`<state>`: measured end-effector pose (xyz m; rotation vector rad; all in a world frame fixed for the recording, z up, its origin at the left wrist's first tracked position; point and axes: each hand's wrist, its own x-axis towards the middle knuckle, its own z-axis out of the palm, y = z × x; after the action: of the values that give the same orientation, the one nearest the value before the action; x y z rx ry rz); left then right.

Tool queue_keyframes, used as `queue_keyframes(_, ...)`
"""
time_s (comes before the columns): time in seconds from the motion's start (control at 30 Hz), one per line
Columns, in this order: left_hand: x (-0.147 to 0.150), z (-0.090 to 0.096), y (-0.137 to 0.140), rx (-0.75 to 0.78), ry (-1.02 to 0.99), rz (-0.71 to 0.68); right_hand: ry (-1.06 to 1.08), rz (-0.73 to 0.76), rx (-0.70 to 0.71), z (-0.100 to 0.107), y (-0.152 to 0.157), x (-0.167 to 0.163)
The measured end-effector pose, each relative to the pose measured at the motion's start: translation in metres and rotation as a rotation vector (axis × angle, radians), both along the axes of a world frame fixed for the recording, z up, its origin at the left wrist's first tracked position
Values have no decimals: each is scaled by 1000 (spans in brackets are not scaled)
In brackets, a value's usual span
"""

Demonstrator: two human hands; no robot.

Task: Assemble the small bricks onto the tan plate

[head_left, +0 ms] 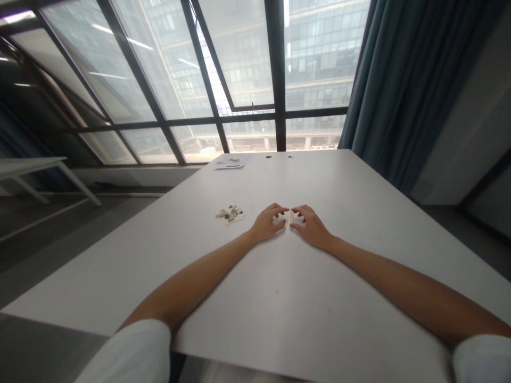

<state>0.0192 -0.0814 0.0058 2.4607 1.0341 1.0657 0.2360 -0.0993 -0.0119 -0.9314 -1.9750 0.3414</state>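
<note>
A small cream studded building-brick piece [291,217] stands out between my two hands over the white table. My right hand [314,227] has it at the far and near ends, between fingertips and thumb. My left hand [268,222] curves in from the other side, its fingers and thumb apart. The left index fingertip is very close to the piece; whether it touches I cannot tell. Left of my left hand lies a loose pile of small brick pieces [230,214] in tan, grey, dark and cream.
White papers [230,163] with a dark pen-like item lie at the table's far left corner. Two small dark items, one a round disc [269,157], are near the far edge. Windows stand beyond, a blue curtain [395,96] at right, another table [32,166] at left.
</note>
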Motion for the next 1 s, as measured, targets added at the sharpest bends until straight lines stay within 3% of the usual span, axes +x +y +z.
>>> queue_keyframes(1.0, -1, 4, -5, 59, 52, -40, 11, 68, 7, -5, 3, -1)
